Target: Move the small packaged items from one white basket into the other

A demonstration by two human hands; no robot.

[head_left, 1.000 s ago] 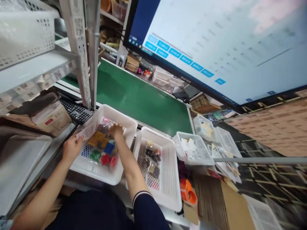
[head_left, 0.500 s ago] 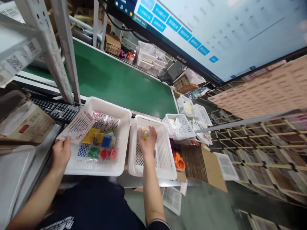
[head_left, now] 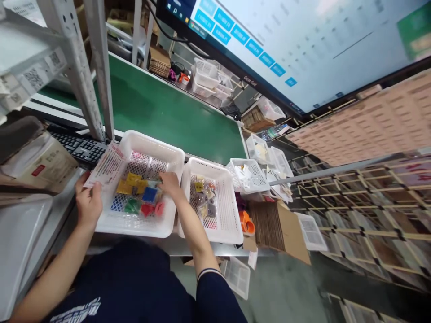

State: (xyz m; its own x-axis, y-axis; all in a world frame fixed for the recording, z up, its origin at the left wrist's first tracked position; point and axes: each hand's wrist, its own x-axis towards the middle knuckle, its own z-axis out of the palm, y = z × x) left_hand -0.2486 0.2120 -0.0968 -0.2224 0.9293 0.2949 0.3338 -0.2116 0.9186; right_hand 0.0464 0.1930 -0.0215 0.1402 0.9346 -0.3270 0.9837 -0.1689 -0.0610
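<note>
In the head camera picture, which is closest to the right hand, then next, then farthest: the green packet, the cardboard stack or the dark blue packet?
From the right hand:
1. Dark blue packet: just to its left, in the left white basket.
2. Green packet: farther left, same basket.
3. Cardboard stack: far right, beyond both baskets.

Soft light, pale glare on monitor (head_left: pixel 303 49), dim lower-right corner, stretched edges

left hand (head_left: pixel 89 205): fingers (head_left: pixel 96 189) pinched | right hand (head_left: pixel 170 184): fingers curled, closure hard to tell | forearms (head_left: pixel 193 231) bare
</note>
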